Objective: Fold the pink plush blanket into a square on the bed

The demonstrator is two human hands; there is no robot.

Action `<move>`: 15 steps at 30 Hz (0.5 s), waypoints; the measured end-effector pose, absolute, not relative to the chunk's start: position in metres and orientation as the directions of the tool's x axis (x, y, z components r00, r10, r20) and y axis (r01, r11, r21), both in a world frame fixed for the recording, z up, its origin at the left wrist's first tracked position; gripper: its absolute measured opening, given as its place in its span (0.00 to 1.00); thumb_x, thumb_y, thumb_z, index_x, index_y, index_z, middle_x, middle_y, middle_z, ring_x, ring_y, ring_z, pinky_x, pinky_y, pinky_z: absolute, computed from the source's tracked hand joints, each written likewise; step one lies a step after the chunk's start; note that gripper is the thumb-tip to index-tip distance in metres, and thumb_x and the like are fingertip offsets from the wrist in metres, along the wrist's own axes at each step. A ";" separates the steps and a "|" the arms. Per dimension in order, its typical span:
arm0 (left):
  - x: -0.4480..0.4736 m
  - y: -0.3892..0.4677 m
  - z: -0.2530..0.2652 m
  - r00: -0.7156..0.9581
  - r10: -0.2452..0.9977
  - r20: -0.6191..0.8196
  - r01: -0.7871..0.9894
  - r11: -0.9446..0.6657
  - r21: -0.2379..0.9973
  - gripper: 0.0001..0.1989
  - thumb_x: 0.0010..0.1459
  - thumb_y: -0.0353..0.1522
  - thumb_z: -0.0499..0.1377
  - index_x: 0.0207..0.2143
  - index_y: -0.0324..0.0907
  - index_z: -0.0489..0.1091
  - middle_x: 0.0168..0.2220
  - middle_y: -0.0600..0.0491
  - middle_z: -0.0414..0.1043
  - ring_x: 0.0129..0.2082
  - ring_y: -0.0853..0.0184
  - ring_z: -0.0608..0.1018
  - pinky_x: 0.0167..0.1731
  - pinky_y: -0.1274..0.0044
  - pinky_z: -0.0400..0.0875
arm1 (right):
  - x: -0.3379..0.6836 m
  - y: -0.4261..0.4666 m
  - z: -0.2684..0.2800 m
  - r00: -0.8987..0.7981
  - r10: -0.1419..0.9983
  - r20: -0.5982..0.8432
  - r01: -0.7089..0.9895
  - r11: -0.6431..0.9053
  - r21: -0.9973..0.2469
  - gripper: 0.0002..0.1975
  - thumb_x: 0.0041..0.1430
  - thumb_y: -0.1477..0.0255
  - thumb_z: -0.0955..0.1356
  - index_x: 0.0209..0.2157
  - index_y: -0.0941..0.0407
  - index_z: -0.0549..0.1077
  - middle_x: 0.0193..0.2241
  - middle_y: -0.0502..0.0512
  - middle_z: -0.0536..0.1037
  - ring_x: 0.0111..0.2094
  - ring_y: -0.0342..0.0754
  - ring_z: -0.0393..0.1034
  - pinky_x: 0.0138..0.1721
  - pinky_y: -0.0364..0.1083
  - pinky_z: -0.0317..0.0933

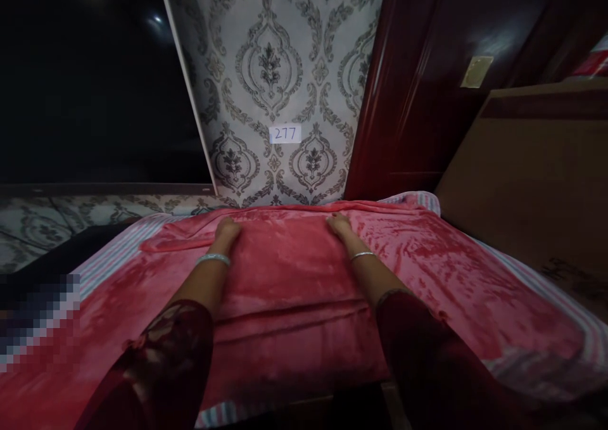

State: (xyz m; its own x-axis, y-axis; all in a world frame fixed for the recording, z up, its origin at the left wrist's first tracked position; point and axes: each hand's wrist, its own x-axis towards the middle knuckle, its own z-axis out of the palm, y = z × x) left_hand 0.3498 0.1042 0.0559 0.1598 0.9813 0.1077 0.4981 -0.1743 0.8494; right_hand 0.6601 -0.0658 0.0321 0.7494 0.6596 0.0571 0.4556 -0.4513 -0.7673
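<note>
On striped bed, plush red blanket (294,271), folded, both hands pressing

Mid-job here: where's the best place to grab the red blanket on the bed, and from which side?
Probably the far folded edge of the red blanket, near the patterned wall, coming from the near side. The left hand and right hand rest there, spread apart. The edge lies as a thick raised fold on the striped sheet, so fingers could slip under it.

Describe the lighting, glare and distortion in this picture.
Head view: dim overall; the red blanket under both hands is the best lit; the upper left is nearly black with two small glare spots; straight wall edges lean from lens distortion; a pixelated patch sits at lower left.
</note>
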 end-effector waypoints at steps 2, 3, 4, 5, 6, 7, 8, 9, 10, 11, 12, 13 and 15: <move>0.358 0.107 0.053 0.092 0.990 0.109 0.571 -0.143 0.809 0.07 0.46 0.26 0.66 0.30 0.40 0.72 0.40 0.36 0.79 0.48 0.43 0.79 0.45 0.60 0.70 | 0.657 -0.060 0.026 0.735 0.667 0.120 0.491 -0.402 -0.773 0.22 0.63 0.72 0.66 0.58 0.58 0.77 0.57 0.65 0.77 0.59 0.57 0.72 0.60 0.49 0.63; 0.360 0.107 0.050 0.068 0.991 0.115 0.596 -0.133 0.792 0.08 0.46 0.25 0.65 0.32 0.40 0.74 0.43 0.35 0.79 0.50 0.43 0.79 0.47 0.60 0.70 | 0.656 -0.059 0.021 0.728 0.670 0.148 0.505 -0.378 -0.776 0.21 0.63 0.74 0.65 0.56 0.57 0.78 0.57 0.63 0.78 0.59 0.55 0.71 0.61 0.48 0.62; 0.361 0.106 0.046 0.051 0.991 0.121 0.615 -0.126 0.778 0.09 0.47 0.24 0.64 0.34 0.39 0.75 0.45 0.34 0.79 0.52 0.44 0.78 0.49 0.61 0.70 | 0.656 -0.058 0.016 0.724 0.668 0.171 0.515 -0.359 -0.779 0.21 0.63 0.75 0.64 0.55 0.57 0.79 0.56 0.61 0.79 0.59 0.54 0.71 0.61 0.48 0.61; 0.361 0.106 0.041 0.032 0.992 0.126 0.630 -0.118 0.767 0.12 0.48 0.24 0.64 0.37 0.39 0.76 0.47 0.35 0.79 0.53 0.45 0.78 0.51 0.62 0.70 | 0.657 -0.058 0.009 0.725 0.662 0.187 0.518 -0.346 -0.782 0.20 0.63 0.76 0.63 0.53 0.56 0.80 0.55 0.59 0.80 0.58 0.53 0.72 0.61 0.48 0.62; 0.360 0.105 0.035 0.009 0.992 0.127 0.645 -0.103 0.757 0.14 0.50 0.24 0.63 0.41 0.39 0.77 0.49 0.36 0.79 0.54 0.47 0.78 0.52 0.62 0.70 | 0.659 -0.058 0.002 0.733 0.651 0.195 0.513 -0.342 -0.787 0.21 0.63 0.77 0.62 0.51 0.57 0.81 0.54 0.59 0.81 0.57 0.52 0.73 0.60 0.48 0.63; 0.358 0.105 0.030 -0.017 0.992 0.126 0.659 -0.084 0.748 0.17 0.52 0.24 0.62 0.45 0.40 0.78 0.51 0.38 0.79 0.55 0.48 0.78 0.53 0.63 0.70 | 0.662 -0.058 -0.004 0.745 0.637 0.198 0.504 -0.343 -0.792 0.21 0.62 0.77 0.62 0.50 0.58 0.82 0.52 0.59 0.81 0.55 0.52 0.74 0.59 0.49 0.64; 0.356 0.105 0.024 -0.043 0.992 0.122 0.672 -0.062 0.738 0.19 0.54 0.25 0.61 0.48 0.41 0.77 0.52 0.39 0.79 0.55 0.49 0.78 0.53 0.64 0.70 | 0.665 -0.058 -0.011 0.758 0.621 0.199 0.493 -0.347 -0.798 0.21 0.62 0.78 0.61 0.50 0.59 0.82 0.51 0.60 0.82 0.53 0.52 0.76 0.58 0.49 0.66; 0.355 0.106 0.020 -0.064 0.991 0.116 0.685 -0.041 0.728 0.20 0.55 0.25 0.60 0.51 0.41 0.77 0.53 0.40 0.79 0.55 0.51 0.79 0.53 0.65 0.71 | 0.669 -0.057 -0.017 0.770 0.607 0.198 0.482 -0.350 -0.803 0.22 0.61 0.78 0.61 0.49 0.60 0.82 0.49 0.61 0.83 0.51 0.52 0.77 0.56 0.49 0.67; 0.353 0.107 0.016 -0.077 0.991 0.111 0.697 -0.026 0.717 0.21 0.57 0.26 0.60 0.53 0.42 0.76 0.53 0.42 0.79 0.55 0.52 0.79 0.54 0.65 0.71 | 0.672 -0.056 -0.022 0.780 0.594 0.198 0.473 -0.353 -0.807 0.22 0.60 0.78 0.61 0.49 0.61 0.82 0.48 0.61 0.83 0.49 0.52 0.78 0.54 0.49 0.68; 0.353 0.109 0.013 -0.081 0.991 0.107 0.709 -0.018 0.705 0.22 0.57 0.26 0.59 0.54 0.43 0.76 0.54 0.43 0.79 0.55 0.53 0.79 0.54 0.66 0.72 | 0.676 -0.055 -0.026 0.788 0.583 0.198 0.466 -0.354 -0.811 0.22 0.60 0.77 0.61 0.49 0.61 0.82 0.46 0.61 0.84 0.47 0.52 0.78 0.52 0.49 0.69; 0.352 0.112 0.012 -0.077 0.992 0.104 0.719 -0.017 0.694 0.22 0.58 0.26 0.59 0.55 0.43 0.76 0.54 0.43 0.79 0.55 0.54 0.79 0.54 0.67 0.72 | 0.679 -0.053 -0.030 0.793 0.575 0.199 0.461 -0.354 -0.814 0.22 0.59 0.77 0.61 0.48 0.61 0.82 0.44 0.61 0.85 0.45 0.52 0.79 0.51 0.48 0.70; 0.352 0.114 0.011 -0.069 0.992 0.101 0.729 -0.019 0.685 0.22 0.59 0.26 0.58 0.55 0.43 0.76 0.55 0.43 0.79 0.56 0.55 0.79 0.55 0.68 0.72 | 0.681 -0.052 -0.033 0.797 0.569 0.201 0.458 -0.352 -0.816 0.22 0.58 0.76 0.62 0.48 0.61 0.83 0.42 0.60 0.85 0.43 0.52 0.79 0.50 0.48 0.70; 0.353 0.116 0.010 -0.052 0.994 0.098 0.743 -0.027 0.669 0.22 0.60 0.26 0.58 0.56 0.43 0.76 0.55 0.43 0.79 0.56 0.55 0.79 0.55 0.68 0.72 | 0.685 -0.050 -0.037 0.803 0.560 0.204 0.453 -0.350 -0.820 0.22 0.57 0.76 0.62 0.47 0.60 0.83 0.37 0.58 0.86 0.38 0.51 0.79 0.47 0.48 0.71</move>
State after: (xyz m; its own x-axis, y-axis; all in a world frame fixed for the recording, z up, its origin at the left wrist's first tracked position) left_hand 0.3528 0.1165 0.0105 -0.0517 0.9938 0.0982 0.7428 -0.0275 0.6690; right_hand 0.6848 -0.0496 -0.0374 0.8027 0.5603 0.2042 0.4530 -0.3502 -0.8199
